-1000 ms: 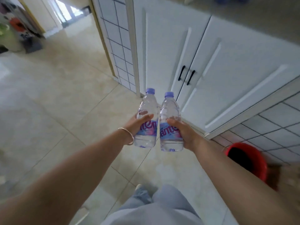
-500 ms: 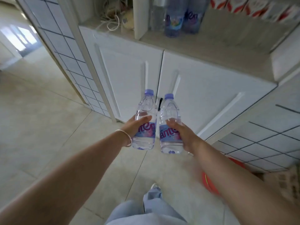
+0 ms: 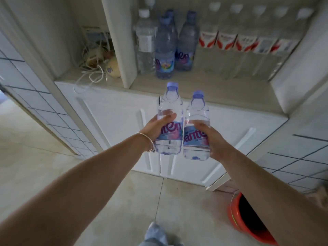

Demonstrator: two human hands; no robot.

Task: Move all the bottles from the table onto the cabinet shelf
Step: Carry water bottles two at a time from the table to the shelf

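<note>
My left hand [image 3: 156,126] grips a clear water bottle [image 3: 170,107] with a purple cap, held upright. My right hand [image 3: 211,137] grips a second, matching bottle [image 3: 197,114] right beside the first. Both are held in front of the white cabinet, just below its open shelf [image 3: 221,89]. On that shelf stand several bottles: purple-capped ones [image 3: 165,48] at the left and a row with red-and-white labels [image 3: 245,39] along the back.
A vertical divider [image 3: 120,43] splits the shelf; its left bay holds tangled cords [image 3: 95,66]. White cabinet doors [image 3: 120,125] lie below. A red bucket [image 3: 248,221] stands on the tiled floor at the lower right. My foot [image 3: 156,233] shows at the bottom.
The view has tilted up and moved closer, so the shelf and its bottles are in full sight. Both hands have raised their bottles toward the shelf edge.
</note>
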